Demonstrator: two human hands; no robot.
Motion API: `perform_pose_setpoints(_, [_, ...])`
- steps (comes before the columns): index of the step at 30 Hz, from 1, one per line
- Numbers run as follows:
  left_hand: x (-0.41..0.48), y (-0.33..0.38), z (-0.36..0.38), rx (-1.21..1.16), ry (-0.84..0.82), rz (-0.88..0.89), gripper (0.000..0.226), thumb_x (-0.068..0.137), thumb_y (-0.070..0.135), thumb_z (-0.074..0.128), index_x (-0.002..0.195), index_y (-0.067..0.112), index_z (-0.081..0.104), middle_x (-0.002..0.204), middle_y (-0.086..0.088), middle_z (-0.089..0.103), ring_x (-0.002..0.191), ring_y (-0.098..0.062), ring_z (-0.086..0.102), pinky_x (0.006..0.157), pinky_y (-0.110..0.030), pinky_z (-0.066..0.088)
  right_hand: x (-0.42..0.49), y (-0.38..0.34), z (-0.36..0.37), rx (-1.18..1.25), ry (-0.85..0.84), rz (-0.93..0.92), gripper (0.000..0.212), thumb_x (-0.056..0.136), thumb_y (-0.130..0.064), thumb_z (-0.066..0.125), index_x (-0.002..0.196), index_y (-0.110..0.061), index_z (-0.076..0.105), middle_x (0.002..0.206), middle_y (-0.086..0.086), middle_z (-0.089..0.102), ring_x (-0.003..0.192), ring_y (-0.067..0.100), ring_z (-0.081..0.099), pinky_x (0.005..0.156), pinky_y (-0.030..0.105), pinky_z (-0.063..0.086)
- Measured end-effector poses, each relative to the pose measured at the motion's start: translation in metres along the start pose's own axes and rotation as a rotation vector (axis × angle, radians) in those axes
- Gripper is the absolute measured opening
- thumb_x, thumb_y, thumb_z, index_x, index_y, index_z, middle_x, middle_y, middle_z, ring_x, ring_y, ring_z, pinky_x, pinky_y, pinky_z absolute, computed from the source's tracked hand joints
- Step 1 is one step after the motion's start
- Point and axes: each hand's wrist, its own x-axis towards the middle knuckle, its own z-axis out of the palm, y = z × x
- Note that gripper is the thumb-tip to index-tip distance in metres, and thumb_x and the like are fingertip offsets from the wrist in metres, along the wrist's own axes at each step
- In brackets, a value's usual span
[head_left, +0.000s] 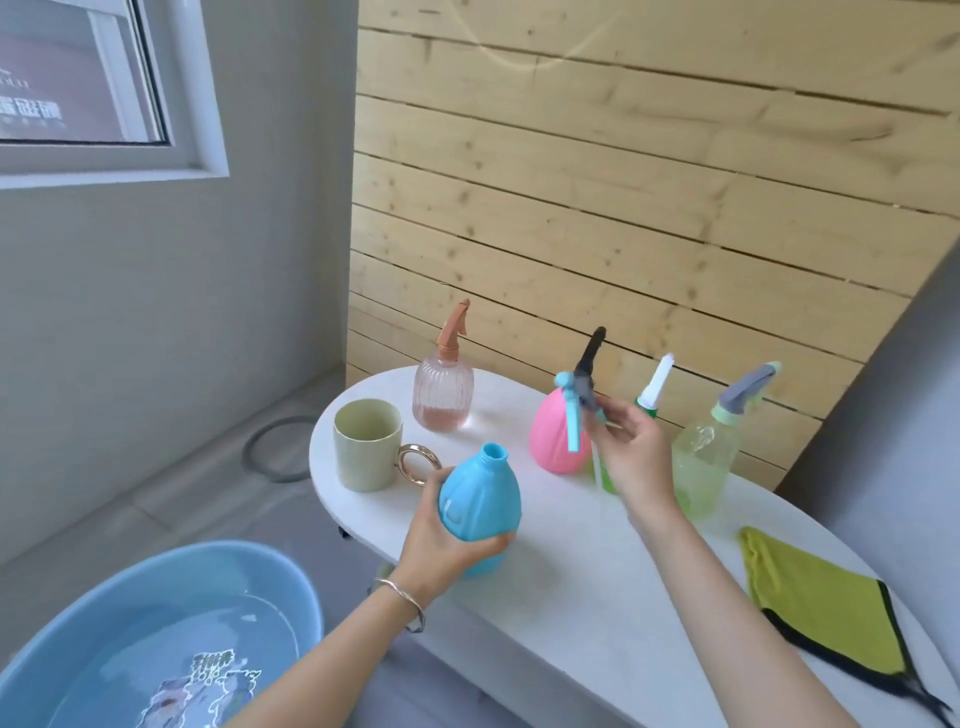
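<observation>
**A:** Starting far left: the basin (171, 564) at 8 o'clock holds water. Next is the cup (366, 444); its inside can't be seen from here.

**B:** Now the action. The left hand (441, 540) wraps its fingers round the belly of the blue bottle (480, 501), just above the table (597, 597). The bottle's long axis runs near upright, with its open neck pointing to 12. It's opaque, so I can't tell how full it is.

**A:** Behind it, the ribbed clear bottle (443, 397) shows a little pinkish liquid at the bottom.

**B:** Here's the key relation: the spray head (579, 402) sits at 2 o'clock from that open neck, in front of the pink bottle (553, 441). The right hand (631, 449) pinches it in its fingertips, and the dip tube (597, 467) hangs towards 6.

**A:** So the right hand is nearer the head, and the neck lies at 8 o'clock from it. My guess is that the tube goes in first.

**B:** Further right, the pale green bottle (706, 462) looks partly filled. The yellow-green cloth (821, 613) lies flat at 4 o'clock.
</observation>
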Motion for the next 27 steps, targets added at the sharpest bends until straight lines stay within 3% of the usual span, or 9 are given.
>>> perform_pose_setpoints(4, [0.003, -0.002, 0.005, 0.023, 0.003, 0.003, 0.086, 0.042, 0.041, 0.086, 0.117, 0.032, 0.045, 0.111, 0.009, 0.06, 0.094, 0.004, 0.06, 0.071, -0.014, 0.05, 0.002, -0.042, 0.006, 0.348, 0.014, 0.013, 0.011, 0.085, -0.016, 0.07, 0.096, -0.019, 0.069, 0.095, -0.001, 0.073, 0.096, 0.017, 0.066, 0.092, 0.034, 0.049])
perform_pose_setpoints(7, [0.004, -0.003, 0.005, 0.036, -0.009, 0.015, 0.084, 0.044, 0.039, 0.086, 0.116, 0.032, 0.044, 0.111, 0.008, 0.059, 0.094, 0.004, 0.06, 0.072, -0.012, 0.049, -0.009, -0.069, 0.011, 0.516, -0.039, 0.01, 0.007, 0.077, -0.028, 0.073, 0.083, -0.026, 0.076, 0.087, -0.009, 0.073, 0.103, 0.019, 0.065, 0.097, 0.031, 0.046])
perform_pose_setpoints(9, [0.005, -0.004, 0.004, 0.062, -0.025, 0.022, 0.083, 0.045, 0.039, 0.086, 0.116, 0.033, 0.043, 0.11, 0.008, 0.06, 0.094, 0.004, 0.06, 0.072, -0.012, 0.049, -0.016, -0.081, 0.015, 0.57, -0.088, -0.008, 0.015, 0.065, -0.037, 0.074, 0.077, -0.029, 0.077, 0.085, -0.012, 0.072, 0.102, 0.015, 0.066, 0.097, 0.027, 0.046])
perform_pose_setpoints(13, [0.006, -0.004, 0.002, 0.1, -0.039, 0.028, 0.08, 0.048, 0.037, 0.086, 0.115, 0.032, 0.042, 0.108, 0.011, 0.059, 0.094, 0.006, 0.059, 0.072, -0.012, 0.048, -0.019, -0.079, 0.025, 0.508, -0.102, -0.033, 0.012, 0.085, -0.015, 0.067, 0.096, -0.013, 0.071, 0.091, 0.0, 0.071, 0.087, 0.005, 0.067, 0.076, 0.013, 0.048])
perform_pose_setpoints(15, [0.006, -0.004, 0.001, 0.11, -0.043, 0.031, 0.079, 0.05, 0.034, 0.087, 0.115, 0.032, 0.042, 0.108, 0.011, 0.059, 0.093, 0.006, 0.059, 0.072, -0.013, 0.049, -0.019, -0.074, 0.028, 0.475, -0.101, -0.059, 0.014, 0.088, -0.007, 0.063, 0.101, -0.006, 0.069, 0.089, -0.003, 0.072, 0.085, 0.003, 0.067, 0.073, 0.011, 0.047])
perform_pose_setpoints(18, [0.007, -0.005, 0.0, 0.119, -0.045, 0.025, 0.08, 0.051, 0.035, 0.087, 0.116, 0.033, 0.042, 0.108, 0.011, 0.06, 0.094, 0.005, 0.059, 0.073, -0.014, 0.05, -0.023, -0.061, 0.033, 0.426, -0.179, -0.081, 0.02, 0.087, -0.005, 0.064, 0.107, -0.002, 0.066, 0.089, -0.004, 0.071, 0.083, 0.002, 0.065, 0.075, 0.011, 0.047])
perform_pose_setpoints(21, [0.007, -0.006, -0.001, 0.126, -0.047, 0.016, 0.08, 0.049, 0.039, 0.086, 0.116, 0.035, 0.041, 0.108, 0.012, 0.06, 0.093, 0.005, 0.06, 0.074, -0.015, 0.05, -0.027, -0.04, 0.04, 0.234, -0.36, -0.066, 0.017, 0.086, -0.005, 0.067, 0.102, -0.01, 0.066, 0.099, 0.002, 0.07, 0.09, 0.006, 0.064, 0.081, 0.017, 0.047])
perform_pose_setpoints(24, [0.007, -0.007, 0.0, 0.126, -0.046, 0.008, 0.081, 0.049, 0.04, 0.086, 0.116, 0.034, 0.041, 0.106, 0.009, 0.062, 0.092, 0.001, 0.062, 0.073, -0.015, 0.05, -0.03, -0.019, 0.043, 0.121, -0.496, -0.014, 0.024, 0.084, 0.004, 0.064, 0.095, -0.017, 0.062, 0.095, -0.003, 0.07, 0.088, 0.003, 0.065, 0.086, 0.023, 0.048])
perform_pose_setpoints(27, [0.008, -0.006, 0.0, 0.122, -0.046, 0.009, 0.082, 0.048, 0.04, 0.085, 0.116, 0.032, 0.041, 0.106, 0.008, 0.062, 0.092, 0.001, 0.062, 0.073, -0.014, 0.05, -0.029, -0.007, 0.04, 0.098, -0.564, 0.012, 0.022, 0.085, 0.001, 0.065, 0.099, -0.016, 0.061, 0.107, 0.006, 0.071, 0.098, 0.01, 0.066, 0.092, 0.024, 0.05])
